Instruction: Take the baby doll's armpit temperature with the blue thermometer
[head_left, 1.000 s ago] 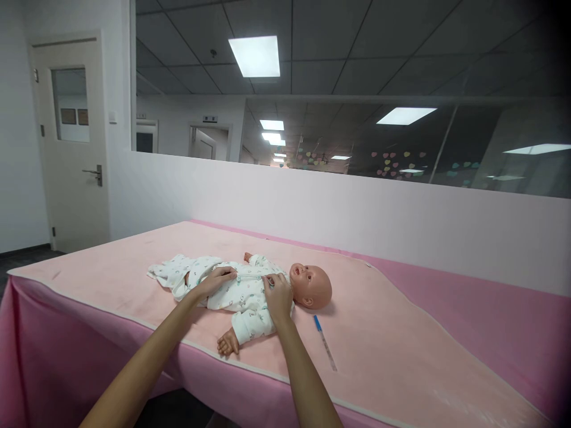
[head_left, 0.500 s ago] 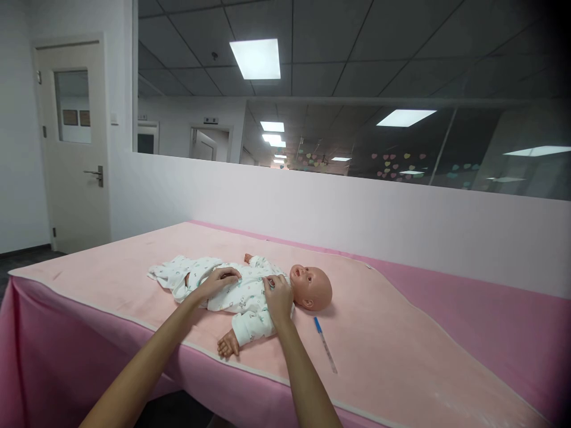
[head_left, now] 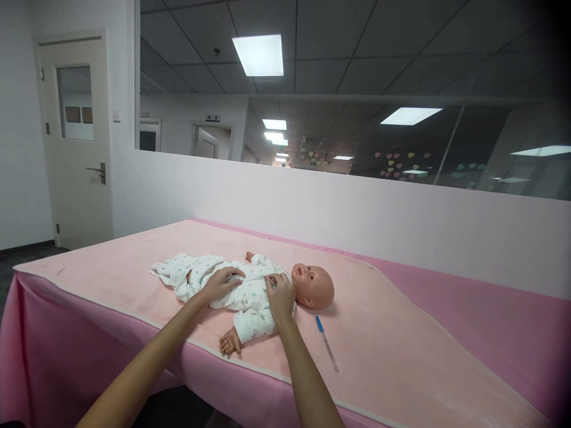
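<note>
A baby doll (head_left: 316,286) lies on its back across the table, its head to the right. It wears a white printed baby romper (head_left: 251,292) with long sleeves. My left hand (head_left: 222,284) rests at the belly, thumb and fingertips curled together on the romper's front. At the upper chest, close below the doll's chin, my right hand (head_left: 280,292) pinches the romper's fabric between thumb and fingers. The exact bit of cloth in each grip is partly hidden by my fingers. One doll hand (head_left: 230,342) sticks out of the near sleeve, toward the table edge.
A slim clear stick with a blue cap (head_left: 327,343), like a thermometer, lies right of my right forearm. A pale pink mat (head_left: 401,362) with a white edge covers the table over a darker pink cloth (head_left: 504,321). Behind stands a low white wall (head_left: 357,208) under a window.
The view has shifted slightly, so everything sits a little further right and up. Both hands stay at the same places on the romper.
</note>
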The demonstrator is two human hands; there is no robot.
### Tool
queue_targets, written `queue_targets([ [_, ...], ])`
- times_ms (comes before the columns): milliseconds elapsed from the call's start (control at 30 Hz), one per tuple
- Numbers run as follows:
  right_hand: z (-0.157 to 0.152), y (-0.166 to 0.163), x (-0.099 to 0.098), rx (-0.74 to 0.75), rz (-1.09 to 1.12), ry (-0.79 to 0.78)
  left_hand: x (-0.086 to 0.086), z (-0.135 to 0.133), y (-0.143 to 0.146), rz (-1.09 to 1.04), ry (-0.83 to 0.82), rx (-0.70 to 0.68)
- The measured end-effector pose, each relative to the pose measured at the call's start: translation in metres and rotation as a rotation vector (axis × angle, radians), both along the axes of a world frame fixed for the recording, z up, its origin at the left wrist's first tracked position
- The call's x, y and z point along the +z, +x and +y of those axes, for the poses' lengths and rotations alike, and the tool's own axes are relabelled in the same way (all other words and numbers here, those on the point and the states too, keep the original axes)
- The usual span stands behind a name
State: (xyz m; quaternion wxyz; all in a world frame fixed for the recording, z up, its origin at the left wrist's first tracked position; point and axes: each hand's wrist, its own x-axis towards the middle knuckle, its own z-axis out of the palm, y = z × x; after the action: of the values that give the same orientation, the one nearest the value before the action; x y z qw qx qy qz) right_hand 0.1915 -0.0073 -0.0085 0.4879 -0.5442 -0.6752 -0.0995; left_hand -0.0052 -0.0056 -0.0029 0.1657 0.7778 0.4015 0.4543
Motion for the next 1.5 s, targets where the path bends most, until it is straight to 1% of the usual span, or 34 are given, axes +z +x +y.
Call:
queue_targets([
  [233,0.000,0.000,0.000,0.009,0.014,-0.012,0.001,-0.002,0.000,0.011,-0.004,-0.027],
  [633,0.001,0.001,-0.002,0.001,-0.006,0.015,0.005,-0.005,0.001,-0.015,-0.037,-0.029],
  [900,0.003,0.000,-0.003,0.003,0.000,0.010,0.006,-0.005,0.000,-0.012,-0.036,-0.030],
  [1167,-0.001,-0.001,0.000,-0.005,0.006,-0.014,0.004,-0.004,0.000,-0.031,-0.054,-0.022],
  [1267,-0.011,-0.001,0.007,-0.012,-0.037,-0.028,0.003,-0.003,0.001,-0.032,-0.052,-0.011],
  [1333,-0.023,0.006,0.013,-0.013,-0.061,-0.027,0.003,-0.003,0.001,-0.042,-0.057,-0.002],
  [1433,-0.048,0.031,0.018,-0.052,-0.033,-0.066,0.005,-0.004,-0.001,-0.095,-0.060,-0.009],
  [1500,-0.067,0.057,0.015,-0.109,-0.025,-0.163,0.005,-0.002,-0.003,-0.152,-0.076,-0.014],
])
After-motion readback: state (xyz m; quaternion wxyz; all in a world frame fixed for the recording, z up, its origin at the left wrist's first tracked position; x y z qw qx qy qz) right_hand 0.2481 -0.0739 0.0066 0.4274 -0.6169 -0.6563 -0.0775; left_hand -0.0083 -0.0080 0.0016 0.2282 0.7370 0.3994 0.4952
